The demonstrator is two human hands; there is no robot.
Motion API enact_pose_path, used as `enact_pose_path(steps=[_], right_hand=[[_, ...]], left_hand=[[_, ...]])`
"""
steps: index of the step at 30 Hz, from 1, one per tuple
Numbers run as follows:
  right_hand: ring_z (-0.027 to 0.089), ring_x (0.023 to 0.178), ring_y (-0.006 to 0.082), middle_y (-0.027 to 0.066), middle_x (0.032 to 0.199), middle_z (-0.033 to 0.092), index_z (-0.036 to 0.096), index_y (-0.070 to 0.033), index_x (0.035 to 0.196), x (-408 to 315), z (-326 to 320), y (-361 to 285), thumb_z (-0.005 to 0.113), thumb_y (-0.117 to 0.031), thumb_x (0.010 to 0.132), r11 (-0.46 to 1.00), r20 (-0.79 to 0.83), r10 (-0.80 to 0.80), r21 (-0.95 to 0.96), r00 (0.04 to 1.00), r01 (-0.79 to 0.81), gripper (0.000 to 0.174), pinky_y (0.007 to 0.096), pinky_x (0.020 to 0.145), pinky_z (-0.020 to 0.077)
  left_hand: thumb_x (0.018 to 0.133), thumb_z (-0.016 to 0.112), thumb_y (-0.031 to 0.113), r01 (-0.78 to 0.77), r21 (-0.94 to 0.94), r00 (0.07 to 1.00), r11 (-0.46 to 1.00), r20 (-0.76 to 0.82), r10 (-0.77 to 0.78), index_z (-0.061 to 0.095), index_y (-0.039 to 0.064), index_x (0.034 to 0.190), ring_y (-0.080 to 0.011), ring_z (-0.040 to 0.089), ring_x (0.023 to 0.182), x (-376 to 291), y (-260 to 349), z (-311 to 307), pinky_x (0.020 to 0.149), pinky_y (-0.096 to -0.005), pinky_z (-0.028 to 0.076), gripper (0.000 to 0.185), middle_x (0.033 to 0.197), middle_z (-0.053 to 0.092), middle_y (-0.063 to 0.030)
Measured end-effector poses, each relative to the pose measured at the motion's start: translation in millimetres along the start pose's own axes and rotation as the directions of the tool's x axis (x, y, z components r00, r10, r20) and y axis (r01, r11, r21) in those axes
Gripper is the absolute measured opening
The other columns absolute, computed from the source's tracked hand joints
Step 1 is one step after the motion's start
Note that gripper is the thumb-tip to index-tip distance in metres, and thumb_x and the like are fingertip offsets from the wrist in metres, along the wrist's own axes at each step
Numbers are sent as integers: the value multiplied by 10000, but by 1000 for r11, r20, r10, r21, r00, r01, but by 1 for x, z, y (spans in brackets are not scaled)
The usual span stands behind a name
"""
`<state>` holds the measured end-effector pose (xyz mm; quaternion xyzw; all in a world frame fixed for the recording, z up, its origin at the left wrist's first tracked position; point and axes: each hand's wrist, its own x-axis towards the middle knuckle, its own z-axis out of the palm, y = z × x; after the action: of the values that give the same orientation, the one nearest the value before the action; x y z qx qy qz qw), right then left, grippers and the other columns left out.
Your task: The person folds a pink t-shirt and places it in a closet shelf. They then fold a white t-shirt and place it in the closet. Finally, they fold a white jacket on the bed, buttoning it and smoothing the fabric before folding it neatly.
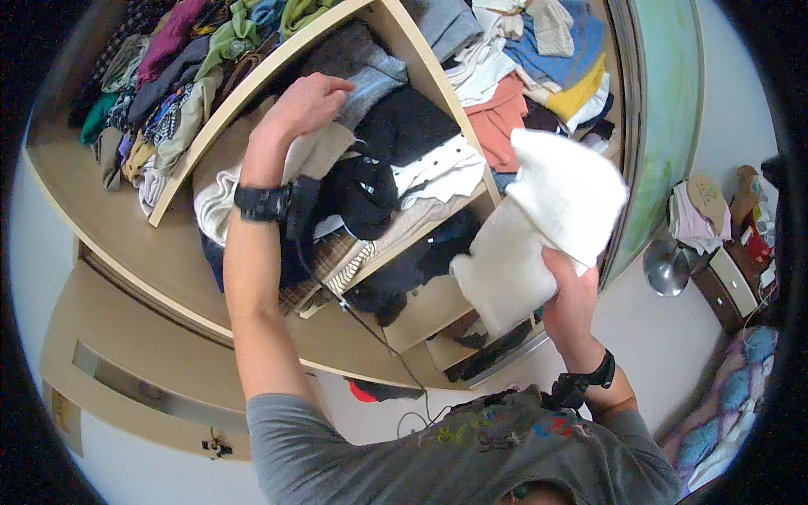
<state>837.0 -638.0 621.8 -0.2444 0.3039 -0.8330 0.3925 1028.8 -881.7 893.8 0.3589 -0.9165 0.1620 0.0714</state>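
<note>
My right hand point(571, 300) grips a folded white knitted garment point(536, 233) by its lower edge, held up in front of the wardrobe shelves at the right. My left hand point(309, 104) reaches over the pile of clothes in the middle compartment, above a beige garment point(328, 148) and beside a grey-blue folded garment point(372, 82). Its fingers are partly curled; whether they touch cloth I cannot tell. Below and right of it lie black garments point(410, 120) and a white one with black dots point(442, 167). Both wrists carry black strapped devices.
Wooden dividers point(435, 69) separate the compartments. Colourful scarves point(170, 38) hang at upper left; coral, yellow and striped clothes point(499, 120) are heaped at upper right. A black cable point(372, 331) runs from the left wrist. A frosted glass sliding door point(663, 126) stands at right.
</note>
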Motion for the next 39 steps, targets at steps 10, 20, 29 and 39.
enact_pose_path(steps=[10, 20, 29, 39], right_hand=[[461, 1183, 309, 54, 1258, 481, 470, -127, 1247, 123, 130, 12, 633, -247, 818, 30, 313, -949, -44, 43, 999, 474, 502, 1018, 323], [464, 1217, 188, 10, 1371, 459, 468, -177, 1279, 207, 245, 39, 487, -194, 845, -703, 783, -317, 186, -536, 687, 435, 412, 981, 331], [517, 1151, 179, 64, 1294, 520, 517, -87, 1262, 255, 277, 49, 506, -205, 833, -673, 858, -353, 45, -375, 738, 445, 329, 929, 420], [633, 962, 299, 140, 1124, 620, 518, -116, 1253, 294, 337, 69, 516, -191, 820, -353, 911, -265, -396, 315, 848, 440, 487, 810, 484]], left_hand=[[915, 298, 536, 213, 332, 929, 919, -360, -85, 285, 129, 1428, -323, 221, 1369, 27, -88, 27, 1123, -409, 181, 655, 1492, 221, -146], [896, 325, 544, 203, 253, 956, 946, -262, -135, 286, 128, 1428, -313, 238, 1363, 28, -87, 51, 1117, -406, 193, 676, 1493, 223, -143], [879, 350, 552, 289, 204, 955, 935, 10, -297, 286, 127, 1428, -304, 253, 1358, 62, -109, 65, 1112, -403, 203, 696, 1493, 226, -141], [824, 451, 534, 217, -95, 976, 972, 45, -213, 410, 105, 1356, -279, 378, 1290, 58, -103, 61, 1070, -377, 279, 685, 1404, 391, -153]])
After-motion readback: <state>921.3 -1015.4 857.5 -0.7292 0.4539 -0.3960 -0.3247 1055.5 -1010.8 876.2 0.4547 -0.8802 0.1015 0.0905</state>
